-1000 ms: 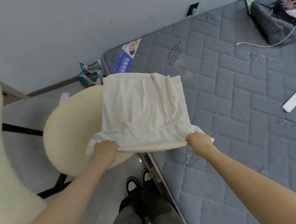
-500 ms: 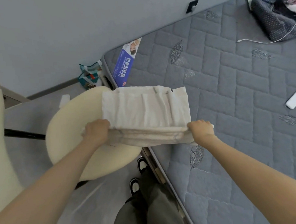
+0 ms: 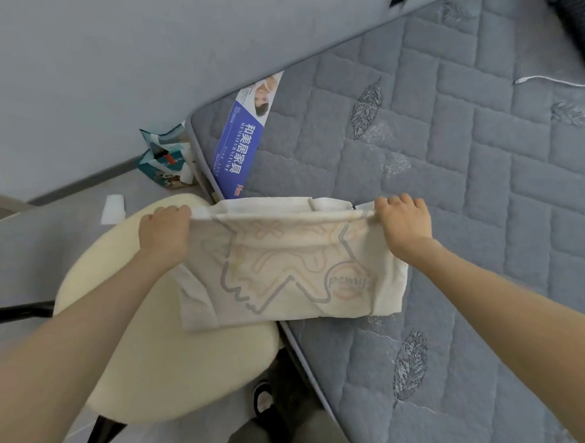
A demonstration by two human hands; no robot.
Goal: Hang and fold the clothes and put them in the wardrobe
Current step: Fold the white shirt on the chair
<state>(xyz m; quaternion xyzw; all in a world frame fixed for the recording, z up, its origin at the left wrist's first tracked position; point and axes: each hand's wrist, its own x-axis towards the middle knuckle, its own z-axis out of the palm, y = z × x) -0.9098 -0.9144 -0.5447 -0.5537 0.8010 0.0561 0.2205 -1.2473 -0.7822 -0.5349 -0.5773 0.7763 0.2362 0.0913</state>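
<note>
The shirt [image 3: 287, 273] is cream with a faint outline print that faces up. It is folded into a wide band and spans the chair seat [image 3: 162, 359] and the corner of the mattress [image 3: 471, 193]: its left part lies over the seat, its right part over the mattress edge. Its far edge is rolled into a fold.

The left hand [image 3: 164, 233] grips the left end of that fold, fingers curled over the cloth. The right hand [image 3: 405, 223] grips the right end in the same way. The hands are well apart, one at each end of the far edge, with both forearms extended forward.

The seat is pale and rounded, with a dark frame below it. The mattress is grey and quilted, with leaf motifs. A blue label [image 3: 242, 145] lies on its corner just beyond the shirt. A teal bag [image 3: 163, 154] stands on the floor between the mattress and the wall. A white cable [image 3: 549, 80] lies on the mattress at far right. A shoe [image 3: 262, 394] shows below the seat.
</note>
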